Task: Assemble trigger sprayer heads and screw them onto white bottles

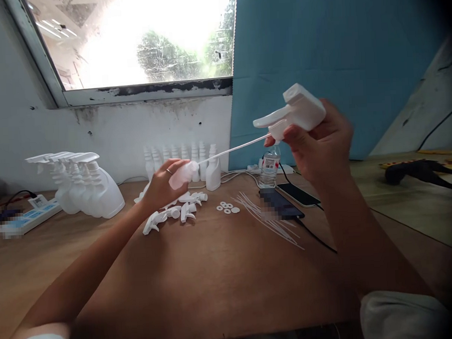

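My right hand (324, 140) is closed around a white trigger spray head (302, 111), raised in front of the blue panel. From its base a thin white dip tube (234, 148) slants down to the left. The tube's far end meets the mouth of a white plastic bottle (183, 175); how far it goes inside I cannot tell. My left hand (163, 184) grips that bottle, which is tilted with its neck toward the right. Below the left hand, several loose spray heads (171, 212) lie on the brown table (215, 275).
Assembled spray bottles (88, 185) stand at the left beside a power strip (29, 218). Bottles without heads (213, 170) line the wall. White washers (227, 208), loose tubes (269, 220), two phones (300, 193) with cables, and a water bottle (270, 167) are to the right.
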A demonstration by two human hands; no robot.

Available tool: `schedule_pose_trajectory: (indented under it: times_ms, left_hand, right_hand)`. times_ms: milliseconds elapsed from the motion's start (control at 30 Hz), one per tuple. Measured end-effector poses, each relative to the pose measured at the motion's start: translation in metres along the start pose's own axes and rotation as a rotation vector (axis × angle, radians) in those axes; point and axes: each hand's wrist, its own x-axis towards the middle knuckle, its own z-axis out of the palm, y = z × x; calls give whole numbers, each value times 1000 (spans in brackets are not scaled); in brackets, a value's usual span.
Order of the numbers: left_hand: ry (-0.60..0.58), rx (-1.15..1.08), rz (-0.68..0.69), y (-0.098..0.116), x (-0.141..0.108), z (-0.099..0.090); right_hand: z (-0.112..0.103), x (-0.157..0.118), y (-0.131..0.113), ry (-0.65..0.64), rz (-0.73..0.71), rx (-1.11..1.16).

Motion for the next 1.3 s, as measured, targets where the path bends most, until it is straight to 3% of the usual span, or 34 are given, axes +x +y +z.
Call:
schedule_pose_trajectory:
  times_ms: [100,200,300,400,500,567,633,667,733,833,900,967,1067,1167,1233,1300]
  left_hand:
    - [-189,-487,-182,31,-16,1]
    - [-389,-1005,-353,59,-32,6]
    - [-461,-1243,-398,78,-41,12]
    - [-472,-1264,-436,85,-43,16]
    - [-530,-1113,-435,79,-35,11]
    - [-664,-932,-342,69,-22,-3]
    - [-820,-705,-163,58,-1,-25]
    - [-836,-583,-69,55,10,-38]
    - [-726,-406,58,54,29,-65]
    - [-324,-335,78,70,39,-94]
    - [-144,-353,58,87,34,-103]
    - [-133,-321,68,103,26,-105]
    - [-226,-111,136,113,18,-103]
    - [-240,35,175,107,17,-99]
    - [-235,15,170,100,20,-98]
    - [-232,-22,165,94,22,-96]
  right_hand:
    - [8,-7,-1,-100,148,82]
    - [21,-17,-6,-308,354,128]
    - [38,-30,-16,-506,497,159]
    - [53,-41,-23,-671,559,240]
    - [61,-47,-24,-742,551,275]
    - [62,-50,-21,-725,509,254]
    - [62,-52,-19,-708,457,243]
    - [62,-53,-17,-694,434,235]
    - [64,-55,-15,-640,400,187]
    - [73,-58,-14,-599,396,144]
    - [81,-60,-13,-615,432,202]
    - [91,-62,-13,-609,481,296]
    - [105,-69,-8,-551,516,455]
    - [115,-78,3,-625,529,682]
    - [118,-83,14,-714,547,827]
    - [119,-86,22,-721,571,891]
